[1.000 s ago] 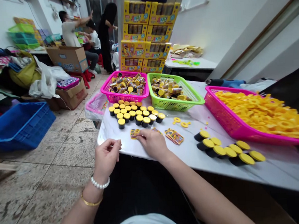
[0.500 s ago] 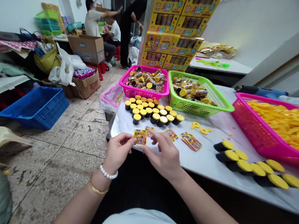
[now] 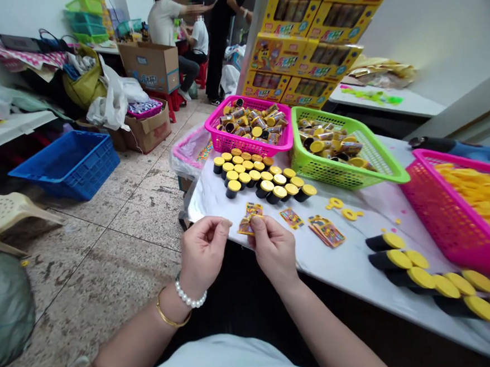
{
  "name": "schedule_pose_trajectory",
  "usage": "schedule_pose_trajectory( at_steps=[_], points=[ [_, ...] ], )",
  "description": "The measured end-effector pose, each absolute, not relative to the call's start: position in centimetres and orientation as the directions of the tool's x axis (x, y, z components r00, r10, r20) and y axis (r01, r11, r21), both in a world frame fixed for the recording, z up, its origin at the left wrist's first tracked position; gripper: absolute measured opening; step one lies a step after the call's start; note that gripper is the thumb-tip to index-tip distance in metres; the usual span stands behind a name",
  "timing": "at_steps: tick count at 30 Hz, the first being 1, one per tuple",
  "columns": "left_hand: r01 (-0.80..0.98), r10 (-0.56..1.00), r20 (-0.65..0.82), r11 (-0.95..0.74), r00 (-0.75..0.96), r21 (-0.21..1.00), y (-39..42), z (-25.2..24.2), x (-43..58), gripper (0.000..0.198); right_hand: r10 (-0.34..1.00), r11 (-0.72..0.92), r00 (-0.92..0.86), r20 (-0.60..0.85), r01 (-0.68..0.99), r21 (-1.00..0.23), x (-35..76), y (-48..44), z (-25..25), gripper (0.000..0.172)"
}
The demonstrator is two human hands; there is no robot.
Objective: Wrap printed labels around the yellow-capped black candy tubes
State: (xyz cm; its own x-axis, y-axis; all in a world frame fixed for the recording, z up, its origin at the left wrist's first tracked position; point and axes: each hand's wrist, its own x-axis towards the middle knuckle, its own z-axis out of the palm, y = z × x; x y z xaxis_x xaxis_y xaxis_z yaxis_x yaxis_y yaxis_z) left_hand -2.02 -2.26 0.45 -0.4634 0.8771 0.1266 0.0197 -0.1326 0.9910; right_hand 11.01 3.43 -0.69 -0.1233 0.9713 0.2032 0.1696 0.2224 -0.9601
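My right hand (image 3: 273, 249) pinches a small stack of colourful sticker cards (image 3: 251, 218) just above the near edge of the white table (image 3: 351, 265). My left hand (image 3: 203, 252), with a pearl bracelet and a gold bangle at the wrist, sits beside it. Its fingertips are pinched together a little left of the cards, apparently not touching them. More sticker cards (image 3: 326, 231) lie on the table to the right. A cluster of upright black cups with yellow lids (image 3: 261, 179) stands beyond my hands.
Behind the cups stand a pink basket (image 3: 224, 139) and a green basket (image 3: 389, 169) of filled cups. A pink basket of yellow rings (image 3: 450, 230) is at right, with black tubes (image 3: 419, 275) lying in front. A blue crate (image 3: 67, 165), a stool (image 3: 4, 214) and people (image 3: 166, 21) are at left.
The cards have been lifted from the table and now stay in my right hand; my left hand has let go and pinched shut. The view has shifted left and down.
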Motion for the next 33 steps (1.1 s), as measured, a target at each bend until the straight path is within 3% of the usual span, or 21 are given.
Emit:
schedule_pose_trajectory(
  at_steps=[9,14,19,22,26,29,31,33],
  points=[
    [0.193,0.846,0.269,-0.200,-0.460,0.961,-3.1,0.4,-1.5,0.019,0.935,0.347,-0.167,0.313,0.250,-0.904,10.8,2.8,-1.5,0.041],
    [0.068,0.846,0.192,-0.183,-0.497,0.981,-2.5,-0.5,-1.9,0.015,0.826,0.553,-0.320,0.464,0.300,-0.777,10.6,2.7,-1.5,0.034],
    [0.057,0.793,0.174,-0.174,-0.584,0.983,-2.6,-0.8,-3.4,0.008,0.713,0.677,-0.523,0.467,0.337,-0.655,10.3,3.7,-0.1,0.030],
    [0.055,0.773,0.154,-0.153,-0.616,0.987,-2.7,-0.8,-4.4,0.010,0.692,0.712,-0.531,0.489,0.389,-0.584,9.9,5.7,1.3,0.029],
    [0.004,0.775,0.092,-0.115,-0.625,0.993,-2.7,-1.0,-5.3,0.011,0.735,0.582,-0.342,0.585,0.761,-0.287,8.3,9.1,2.3,0.046],
    [-0.024,0.798,0.083,-0.121,-0.596,0.992,-2.6,-1.4,-5.6,0.009,0.795,0.437,-0.340,0.502,0.896,-0.085,6.6,10.7,2.0,0.039],
    [-0.040,0.803,0.072,-0.118,-0.592,0.992,-2.7,-1.7,-5.7,0.010,0.819,0.412,-0.341,0.462,0.909,-0.058,6.1,10.9,1.7,0.024],
    [-0.115,0.815,-0.011,-0.069,-0.580,0.991,-2.8,-1.8,-6.0,0.015,0.806,0.432,-0.322,0.496,0.893,-0.123,6.5,10.2,1.5,0.012]
  ],
)
